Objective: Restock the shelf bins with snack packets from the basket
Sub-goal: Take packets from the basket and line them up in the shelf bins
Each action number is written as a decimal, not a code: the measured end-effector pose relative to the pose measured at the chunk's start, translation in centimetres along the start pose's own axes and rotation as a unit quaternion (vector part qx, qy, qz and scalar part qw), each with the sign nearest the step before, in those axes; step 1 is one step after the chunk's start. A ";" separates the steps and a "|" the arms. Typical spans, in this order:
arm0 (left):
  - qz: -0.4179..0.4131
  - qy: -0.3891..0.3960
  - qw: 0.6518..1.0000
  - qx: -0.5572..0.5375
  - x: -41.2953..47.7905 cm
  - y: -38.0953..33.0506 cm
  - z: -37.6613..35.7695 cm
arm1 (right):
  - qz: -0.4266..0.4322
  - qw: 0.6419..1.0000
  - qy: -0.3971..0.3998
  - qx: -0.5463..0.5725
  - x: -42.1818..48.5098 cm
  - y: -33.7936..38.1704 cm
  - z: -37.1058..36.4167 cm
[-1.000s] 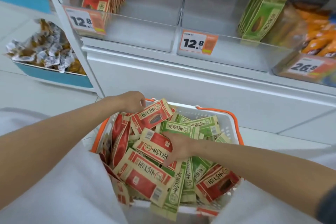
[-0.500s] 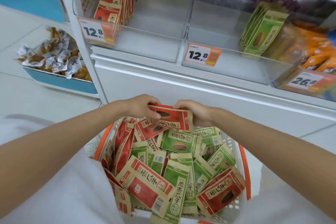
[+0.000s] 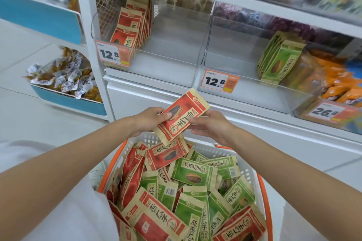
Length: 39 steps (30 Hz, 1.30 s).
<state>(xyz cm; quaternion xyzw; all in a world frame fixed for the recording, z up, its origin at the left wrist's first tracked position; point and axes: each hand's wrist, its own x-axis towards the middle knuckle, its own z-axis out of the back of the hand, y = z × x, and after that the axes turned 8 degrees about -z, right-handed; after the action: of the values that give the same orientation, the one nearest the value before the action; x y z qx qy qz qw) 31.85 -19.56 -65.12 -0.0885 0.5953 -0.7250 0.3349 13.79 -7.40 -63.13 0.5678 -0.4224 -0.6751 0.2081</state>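
Both hands hold a red snack packet (image 3: 181, 116) above the far end of the white basket (image 3: 252, 174) with orange rim. My left hand (image 3: 148, 120) grips its left edge with the thumb on the front; my right hand (image 3: 210, 126) pinches its right edge. The basket holds several red and green packets. On the shelf, the left clear bin (image 3: 166, 58) has a row of red packets (image 3: 131, 27) at its left side. The right clear bin (image 3: 244, 88) has a few green packets (image 3: 278, 62) at its right side.
Price tags reading 12.8 (image 3: 113, 55) (image 3: 219, 81) hang on both bin fronts. Right of them is a bin of orange snacks (image 3: 333, 84) tagged 26.8. A blue tray of wrapped sweets (image 3: 62, 78) stands low at the left. More bins sit on the shelf above.
Both hands have lifted the red packet up out of the basket toward the shelf and tilted it. The view has tipped upward, showing more shelf.
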 end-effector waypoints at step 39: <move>-0.080 -0.277 0.876 0.387 8.8 -7.0 24.3 | 0.053 0.963 0.081 -0.253 19.5 21.2 -16.6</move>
<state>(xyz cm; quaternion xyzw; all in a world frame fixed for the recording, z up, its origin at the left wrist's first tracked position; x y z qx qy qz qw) 35.27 -43.80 -54.32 -0.1961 0.1414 -0.8675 0.4347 19.93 -39.62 -57.54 0.5260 -0.2491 -0.6999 0.4141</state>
